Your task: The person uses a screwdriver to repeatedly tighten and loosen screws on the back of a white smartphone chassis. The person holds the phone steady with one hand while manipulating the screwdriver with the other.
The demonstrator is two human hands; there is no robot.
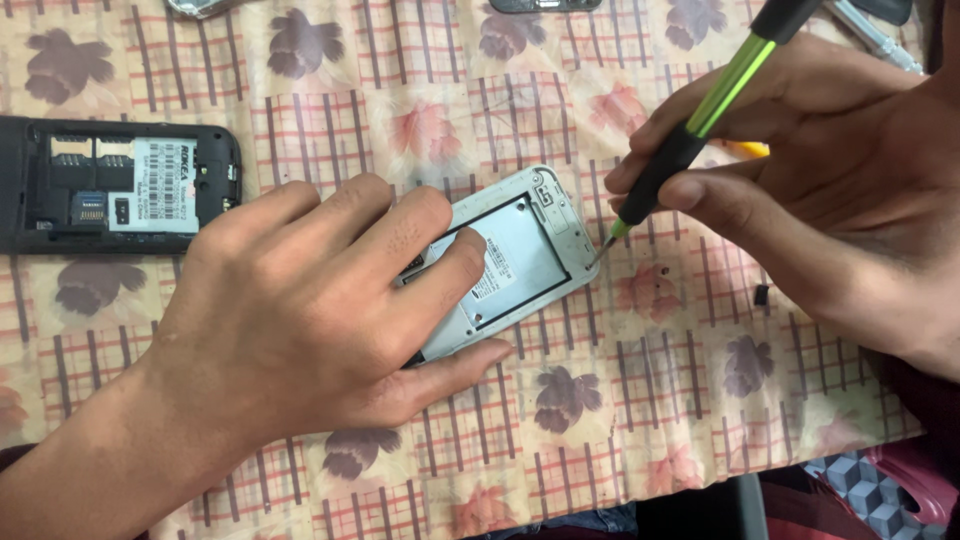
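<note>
1. Near the tablecloth's (620, 400) middle, left hand (300, 320) lies flat, fingers spread, pressing down a silver phone (520, 255) with its back cover off.
2. Right hand (800, 170) pinches a black-green screwdriver (690, 130), tip touching the phone's corner nearest the right edge.
3. Black phone (120, 185), back open, lies at the left edge, well apart.

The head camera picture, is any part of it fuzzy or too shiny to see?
In the head view the light is soft and even, with no strong glare; the white phone under the left hand looks sharp, a faint shadow lies beside that hand on the flowered cloth, and the screwdriver handle in the right hand turns slightly blurry toward the top edge.
</note>
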